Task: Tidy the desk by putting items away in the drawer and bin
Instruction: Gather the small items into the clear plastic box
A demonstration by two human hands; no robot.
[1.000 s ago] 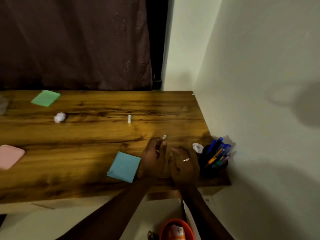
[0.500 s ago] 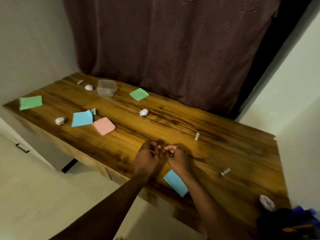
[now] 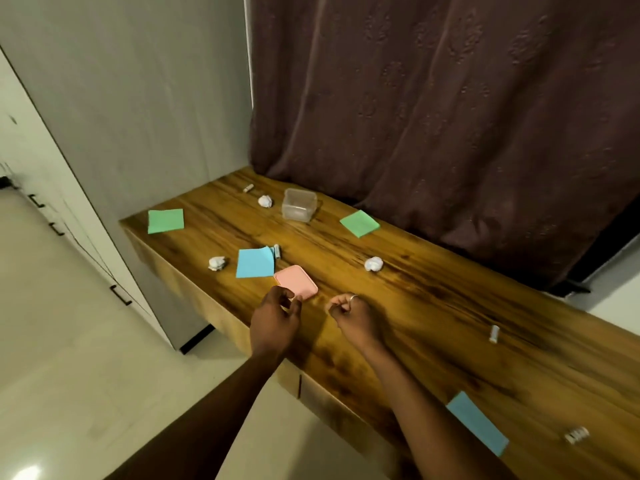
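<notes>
Hovering low over the front part of the wooden bench (image 3: 426, 306), the left hand (image 3: 275, 320) has its fingers (image 3: 281, 295) curled, thumb and forefinger drawn close together right at the near corner of the pink pad (image 3: 296, 285). Whether they touch the pad or pinch anything small cannot be told. The right hand (image 3: 353, 315), just beside it and apart from it, has its ringed fingers (image 3: 337, 303) folded in toward the palm, with nothing visible in them.

The pink pad lies flat, touching a blue note (image 3: 254, 262) with a small white tube (image 3: 277, 251) at that note's far corner. Paper wads sit left of the note (image 3: 217, 263), right of the pad (image 3: 373, 263) and near the back (image 3: 265, 201). A clear tub (image 3: 299, 204) stands upright near the curtain (image 3: 450, 116), between two green notes (image 3: 165, 220) (image 3: 359, 223). To the right lie another tube (image 3: 494, 333), a second blue sheet (image 3: 477, 422) and a ribbed white piece (image 3: 576, 435).
</notes>
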